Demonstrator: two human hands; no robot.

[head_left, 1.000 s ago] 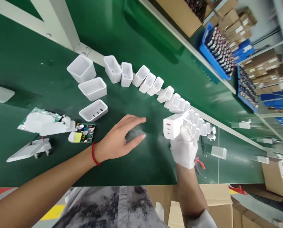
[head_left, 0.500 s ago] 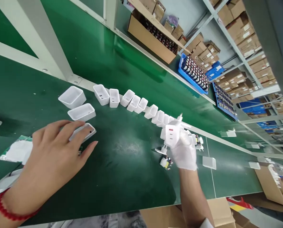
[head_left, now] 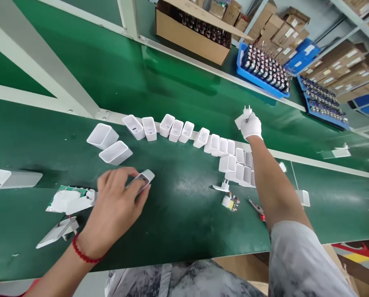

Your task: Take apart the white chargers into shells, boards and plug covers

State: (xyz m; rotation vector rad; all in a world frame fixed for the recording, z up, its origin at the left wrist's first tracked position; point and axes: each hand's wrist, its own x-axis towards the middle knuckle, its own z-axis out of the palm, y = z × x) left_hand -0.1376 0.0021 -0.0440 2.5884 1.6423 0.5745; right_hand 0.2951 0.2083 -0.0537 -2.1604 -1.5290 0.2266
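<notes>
Right hand [head_left: 251, 126], gloved: now stretched to the worktop's [head_left: 178, 214] far edge, fingers closed around charger [head_left: 245, 117]. Left hand [head_left: 116, 206]: moved onto empty shell [head_left: 143, 179], fingers pinching it.

No text, label or number here is sharp enough to read.

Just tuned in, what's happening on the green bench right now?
The left hand grips a white plastic shell lying on the green table. The gloved right hand reaches out over the far side of the table, holding a white charger with its plug pins up. A curved row of empty shells stands between them.
</notes>
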